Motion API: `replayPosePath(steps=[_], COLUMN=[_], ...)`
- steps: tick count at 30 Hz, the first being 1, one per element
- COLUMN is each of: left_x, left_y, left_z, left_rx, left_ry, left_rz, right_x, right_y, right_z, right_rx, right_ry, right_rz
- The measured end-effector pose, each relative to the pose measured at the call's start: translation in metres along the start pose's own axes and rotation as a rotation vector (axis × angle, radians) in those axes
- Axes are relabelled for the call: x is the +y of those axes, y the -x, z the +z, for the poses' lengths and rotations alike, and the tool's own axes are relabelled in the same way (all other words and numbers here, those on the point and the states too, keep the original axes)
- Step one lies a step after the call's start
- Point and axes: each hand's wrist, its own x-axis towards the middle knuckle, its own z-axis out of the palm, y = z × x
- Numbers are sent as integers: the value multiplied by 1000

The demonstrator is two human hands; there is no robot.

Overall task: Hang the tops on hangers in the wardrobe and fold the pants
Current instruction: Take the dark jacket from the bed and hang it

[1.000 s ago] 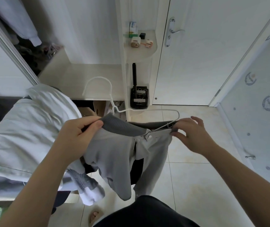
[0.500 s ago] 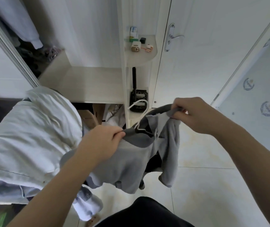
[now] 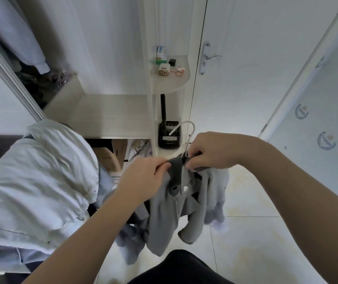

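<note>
"Fingers first: what were mine doing?"

"Your left hand (image 3: 143,178) had thumb and fingers curled, pinching the dark collar (image 3: 175,163) of the grey top (image 3: 172,214). Your right hand (image 3: 211,150) was clenched round the collar's other side, right at the neck of the white hanger (image 3: 185,127). Whether it also gripped the wire, I could not tell."

"And where was the top?"

"Held in the air between your hands, near the middle of the view. Its body and sleeves drooped toward 6 o'clock above the tiled floor (image 3: 256,232). The hanger's hook stuck up toward 12 o'clock, in front of a black device (image 3: 168,138) on the low shelf. A heap of white cloth (image 3: 37,171) lay at 9 o'clock, and the door handle (image 3: 212,57) sat at 1 o'clock."
</note>
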Motion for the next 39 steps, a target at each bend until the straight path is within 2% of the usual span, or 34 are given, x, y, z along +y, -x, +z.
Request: replayPosePath(steps=[2, 4, 6, 8, 10, 11, 13, 14, 16, 21, 26, 35, 39], left_x=[2, 2, -1, -7, -9, -9, -7, -5, 1, 12, -7, -21, -17], left_y=[-2, -3, -6, -10, -11, -13, -17, -19, -23, -34, -39, -31, -35], left_z=[1, -4, -15, -27, -40, -46, -55, -57, -58, -62, -81, -77, -78], left_rx=[-1, 65, 153, 263, 302, 290, 242, 211, 151, 85, 70, 222, 320], left_ry=[36, 119, 211, 291, 306, 303, 279, 256, 169, 71, -4, 104, 179], left_rz=[3, 17, 34, 62, 111, 130, 148, 153, 172, 261, 268, 203, 162], right_x=[-8, -14, -9, 2, 13, 15, 17, 17, 13, 0, 17, 24, 24], right_y=[1, 1, 0, -6, -6, -5, -5, -7, -8, -12, -2, 2, 1], right_z=[1, 6, 18, 32, 42, 43, 42, 42, 41, 30, 16, 11, 8], right_rx=[112, 247, 479, 870, 1126, 1133, 930, 818, 725, 747, 732, 741, 641], right_ry=[-140, -380, -480, -294, -214, -266, -284, -238, -240, -500, -632, -496, -476], right_rz=[-133, -250, -350, -274, -99, -37, 62, 80, 31, -101, -84, -63, -50])
